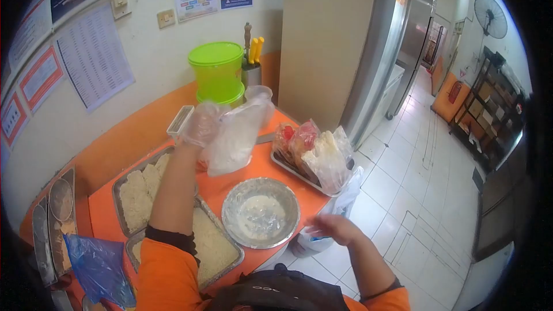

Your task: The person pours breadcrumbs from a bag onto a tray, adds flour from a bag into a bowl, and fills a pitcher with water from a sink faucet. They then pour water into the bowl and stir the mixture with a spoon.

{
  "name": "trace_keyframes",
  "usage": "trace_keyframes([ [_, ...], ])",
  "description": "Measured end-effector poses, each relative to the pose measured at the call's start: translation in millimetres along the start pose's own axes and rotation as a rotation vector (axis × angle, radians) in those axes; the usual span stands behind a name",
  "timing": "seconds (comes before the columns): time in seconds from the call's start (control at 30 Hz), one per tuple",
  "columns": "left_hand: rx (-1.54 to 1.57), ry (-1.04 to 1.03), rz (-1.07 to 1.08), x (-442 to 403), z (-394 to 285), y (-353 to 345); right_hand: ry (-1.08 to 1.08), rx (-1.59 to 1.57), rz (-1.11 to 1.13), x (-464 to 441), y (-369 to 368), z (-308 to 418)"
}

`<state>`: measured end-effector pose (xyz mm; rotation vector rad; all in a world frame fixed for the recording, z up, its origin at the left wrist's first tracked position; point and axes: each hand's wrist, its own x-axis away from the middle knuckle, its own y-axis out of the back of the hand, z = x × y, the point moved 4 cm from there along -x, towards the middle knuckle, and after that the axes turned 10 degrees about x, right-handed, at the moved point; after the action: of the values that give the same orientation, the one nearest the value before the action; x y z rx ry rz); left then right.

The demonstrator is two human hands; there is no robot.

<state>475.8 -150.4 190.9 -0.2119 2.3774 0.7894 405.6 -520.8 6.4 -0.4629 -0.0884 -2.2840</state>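
My left hand (204, 124), inside a clear plastic glove or bag, is at the upper left corner of a clear bag of white powder (233, 141); its fingers are blurred by the plastic. My right hand (334, 229) is bare, just right of a metal bowl (261, 213), and its fingers are stretched out with nothing in them. White batter coats the bowl's inside. Left of the bowl, a metal tray (235, 253) holds pale crumbs, and behind it another tray (118, 196) holds crumb-coated pieces.
A black tray (322, 189) with bagged food stands right of the powder bag. Behind are a green tub (216, 69) and a knife block (252, 74). A blue plastic bag (101, 270) lies at lower left. A white bag (348, 198) hangs by the table's right edge.
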Motion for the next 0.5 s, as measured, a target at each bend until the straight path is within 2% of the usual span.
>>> trace_keyframes([
  [0.03, 0.367, 0.008, 0.035, -7.5, -43.2, 4.0, 0.006, -0.301, 0.091, -13.5, -4.5, 2.2],
  [0.07, 0.258, -0.227, 0.097, -11.1, -67.9, 12.2, 0.009, -0.602, 0.181, -27.9, -11.7, 11.1],
  [0.1, 0.146, -0.456, 0.157, -7.9, -87.2, 16.9, 0.028, -0.677, 0.271, -40.6, -21.9, 18.7],
  [0.17, 0.197, -0.452, 0.218, -5.9, -121.4, 9.8, 0.064, -0.825, 0.45, -58.8, -46.0, 29.7],
  [0.23, 0.566, -0.252, 0.282, -6.7, -120.0, -11.8, 0.103, -0.806, 0.659, -60.8, -68.0, 31.2],
  [0.27, 0.906, -0.044, 0.309, -4.6, -99.9, -29.9, 0.126, -0.794, 0.764, -60.0, -75.4, 31.7],
  [0.3, 1.24, 0.172, 0.328, 0.2, -87.7, -43.4, 0.102, -0.882, 0.725, -62.0, -76.2, 24.2],
  [0.37, 1.147, 0.082, 0.391, 18.9, -94.7, -53.8, 0.049, -1.05, 0.639, -66.5, -74.5, -1.9],
  [0.47, 0.99, -0.089, 0.428, 32.6, -108.8, -69.9, -0.151, -1.293, 0.309, -84.5, -72.1, -39.6],
  [0.5, 0.929, -0.15, 0.43, 34.3, -112.5, -72.9, -0.135, -1.291, 0.305, -84.4, -79.5, -34.5],
])
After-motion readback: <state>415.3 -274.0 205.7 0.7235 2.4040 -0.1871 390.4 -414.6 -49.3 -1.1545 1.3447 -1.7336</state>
